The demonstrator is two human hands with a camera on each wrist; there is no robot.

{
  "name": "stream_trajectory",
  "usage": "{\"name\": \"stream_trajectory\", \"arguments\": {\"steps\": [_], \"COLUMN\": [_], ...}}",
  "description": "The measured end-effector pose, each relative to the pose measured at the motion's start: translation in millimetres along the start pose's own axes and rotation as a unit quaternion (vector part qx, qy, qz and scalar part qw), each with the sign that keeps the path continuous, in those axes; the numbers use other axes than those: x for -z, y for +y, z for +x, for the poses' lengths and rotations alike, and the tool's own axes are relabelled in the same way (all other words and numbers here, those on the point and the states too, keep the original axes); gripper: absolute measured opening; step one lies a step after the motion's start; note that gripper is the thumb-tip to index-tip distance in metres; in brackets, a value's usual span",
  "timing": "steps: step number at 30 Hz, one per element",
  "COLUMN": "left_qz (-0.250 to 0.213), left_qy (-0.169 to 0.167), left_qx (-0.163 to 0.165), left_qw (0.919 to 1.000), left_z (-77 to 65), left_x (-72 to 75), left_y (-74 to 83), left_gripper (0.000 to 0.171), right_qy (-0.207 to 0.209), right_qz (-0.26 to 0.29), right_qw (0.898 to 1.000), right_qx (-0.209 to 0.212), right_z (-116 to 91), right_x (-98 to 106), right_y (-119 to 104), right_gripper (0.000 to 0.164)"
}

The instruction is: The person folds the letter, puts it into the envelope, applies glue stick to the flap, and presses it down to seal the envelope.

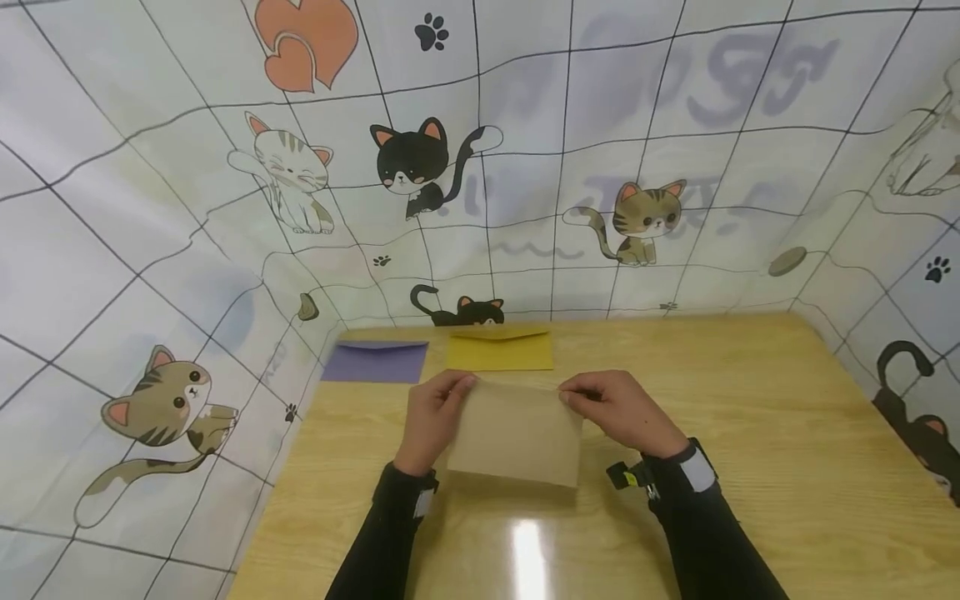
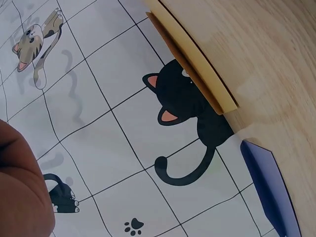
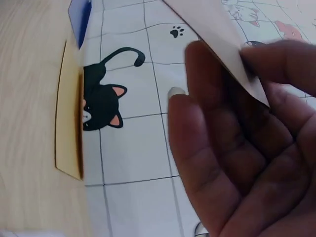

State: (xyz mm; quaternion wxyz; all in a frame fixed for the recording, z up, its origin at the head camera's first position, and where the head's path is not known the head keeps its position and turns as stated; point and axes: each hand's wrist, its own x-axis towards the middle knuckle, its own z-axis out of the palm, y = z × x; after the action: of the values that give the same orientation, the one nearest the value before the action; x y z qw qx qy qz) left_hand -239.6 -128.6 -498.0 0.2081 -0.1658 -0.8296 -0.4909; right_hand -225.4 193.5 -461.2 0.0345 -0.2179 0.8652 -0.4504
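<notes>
Both hands hold a plain brown envelope (image 1: 517,433) up over the table, its face tilted toward me. The left hand (image 1: 437,421) pinches its upper left corner between thumb and fingers. At the upper right corner, the right hand (image 1: 626,412) has it pinched the same way. In the right wrist view the thumb presses the envelope (image 3: 217,39) against the index finger, and the other fingers curve loosely below. Only part of the left hand (image 2: 24,187) shows in the left wrist view, where the envelope is out of sight.
A purple envelope (image 1: 375,362) and a yellow envelope (image 1: 501,352) lie side by side at the back of the wooden table (image 1: 720,392). Cloth walls (image 1: 525,167) printed with cats rise behind the table and at both sides.
</notes>
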Motion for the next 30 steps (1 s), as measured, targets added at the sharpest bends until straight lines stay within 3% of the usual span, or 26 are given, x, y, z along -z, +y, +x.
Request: {"name": "stream_trajectory", "arguments": {"steps": [3, 8, 11, 13, 16, 19, 22, 24, 26, 30], "left_qz": [0.002, -0.014, -0.044, -0.058, -0.036, 0.004, 0.020, 0.015, -0.003, -0.070], "left_qy": [0.015, 0.068, 0.062, 0.025, -0.086, -0.225, -0.316, -0.337, -0.334, -0.326], "left_qx": [0.010, 0.051, 0.081, 0.096, 0.118, 0.111, 0.079, 0.059, 0.059, 0.108], "left_qw": [0.9998, 0.9963, 0.9938, 0.9934, 0.9886, 0.9680, 0.9451, 0.9395, 0.9407, 0.9367], "left_z": [-1.6, -4.4, -5.7, -6.0, -7.3, -7.8, -6.4, -4.9, -4.0, -4.1], "left_x": [0.8, -0.6, 0.1, 4.8, 16.7, 24.9, 20.4, 13.3, 7.5, 4.8], "left_y": [-1.3, 2.5, 3.3, 4.0, 5.4, 8.4, 13.9, 17.3, 21.2, 25.9], "left_gripper": [0.015, 0.019, 0.023, 0.024, 0.020, 0.017, 0.017, 0.020, 0.019, 0.015], "right_qy": [0.008, 0.037, 0.048, 0.064, 0.087, 0.090, 0.074, 0.067, 0.071, 0.097], "right_qz": [0.032, 0.078, 0.078, 0.063, 0.021, -0.026, -0.056, -0.064, -0.069, -0.070], "right_qw": [0.999, 0.996, 0.996, 0.996, 0.996, 0.996, 0.995, 0.995, 0.994, 0.992], "right_qx": [-0.012, -0.013, -0.012, -0.010, -0.007, 0.002, 0.023, 0.039, 0.046, 0.050], "right_z": [-1.7, -4.0, -2.6, -2.0, -2.5, -2.8, -1.6, -0.1, 0.6, -0.6], "right_x": [-1.4, -5.5, -7.2, -8.2, -8.2, -8.6, -10.5, -12.3, -13.6, -13.7], "right_y": [4.6, 4.1, 3.4, 4.2, 3.6, 1.3, -1.9, -4.6, -6.2, -7.8], "right_gripper": [0.029, 0.035, 0.033, 0.030, 0.029, 0.033, 0.035, 0.034, 0.035, 0.033]}}
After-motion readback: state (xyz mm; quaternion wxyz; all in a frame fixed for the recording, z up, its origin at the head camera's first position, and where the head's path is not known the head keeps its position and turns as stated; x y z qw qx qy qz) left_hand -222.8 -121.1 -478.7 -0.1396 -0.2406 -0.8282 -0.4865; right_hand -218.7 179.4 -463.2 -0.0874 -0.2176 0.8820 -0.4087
